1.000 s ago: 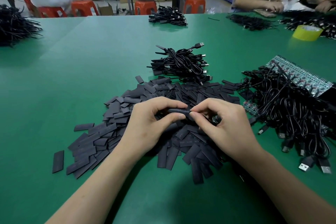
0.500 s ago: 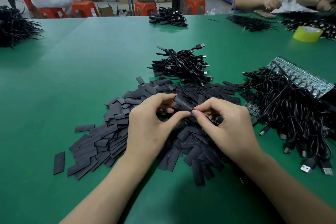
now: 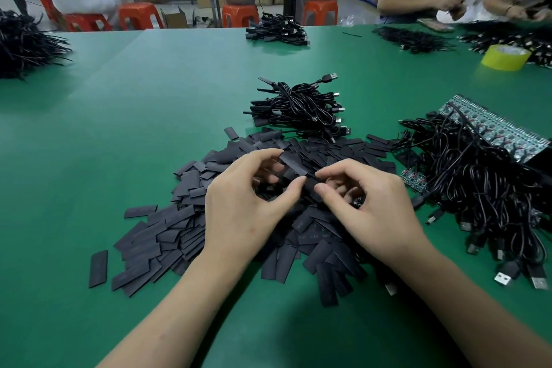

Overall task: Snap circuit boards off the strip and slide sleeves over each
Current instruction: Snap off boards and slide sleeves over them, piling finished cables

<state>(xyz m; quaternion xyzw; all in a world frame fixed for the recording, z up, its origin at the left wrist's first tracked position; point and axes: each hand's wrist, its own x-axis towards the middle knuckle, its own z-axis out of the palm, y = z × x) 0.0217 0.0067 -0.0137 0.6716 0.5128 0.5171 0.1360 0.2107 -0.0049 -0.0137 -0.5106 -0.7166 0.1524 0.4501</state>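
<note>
A black sleeve (image 3: 294, 165) slants from upper left to lower right above a pile of flat black sleeves (image 3: 167, 233). My left hand (image 3: 248, 206) pinches it between thumb and fingers. My right hand (image 3: 367, 206) pinches the sleeve's lower right end with thumb and forefinger; whatever it feeds in is hidden by the fingers. A strip of circuit boards (image 3: 495, 128) lies at the right, under a tangle of black USB cables (image 3: 478, 188). A short piece of board strip (image 3: 413, 179) shows beside my right hand.
A heap of sleeved cables (image 3: 298, 107) lies beyond the sleeve pile. A yellow tape roll (image 3: 504, 57) stands far right. More cable bundles (image 3: 277, 30) sit at the far edge, another (image 3: 21, 42) at far left. Other people work across the green table (image 3: 119, 128).
The sleeve has tipped from lying level to slanting up at its left end. My left fingers have opened out around it and both hands rose slightly.
</note>
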